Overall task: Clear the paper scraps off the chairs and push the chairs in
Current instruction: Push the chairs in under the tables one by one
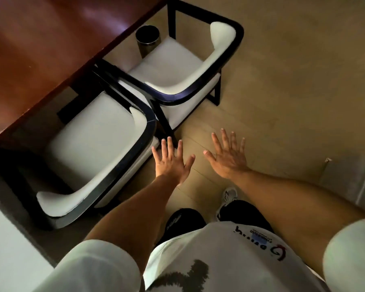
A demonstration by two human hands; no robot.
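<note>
Left hand: my left hand (pixel 171 163) is stretched out in front of me, palm down, fingers straight and spread, holding nothing. Its fingertips hover just beside the rear corner of the near chair's dark frame; I cannot tell whether they touch it.
Right hand: my right hand (pixel 228 155) is also held out flat, fingers fanned wide, nothing in it, hanging above the floor (pixel 282 98) and apart from both chairs.
Arms: both forearms are bare and reach forward from white short sleeves, roughly parallel, the left one angled slightly toward the chairs.
Near chair: the near chair (pixel 89 142) has a white seat and a white padded back inside a dark curved frame. Its open front faces the surface, the front of the seat tucked under the surface's edge, its back toward me and to my left.
Far chair: the far chair (pixel 177 66) is of the same make and stands just beyond the near one, their frames meeting at one corner. It also faces the surface, its back toward the open floor.
Surface: the reddish-brown surface (pixel 40 43) fills the upper left, its edge running diagonally.
Bin: a dark round bin (pixel 147 39) stands on the floor by the far chair's front corner, close to the surface's edge.
Seats: both seats show bare white upholstery.
</note>
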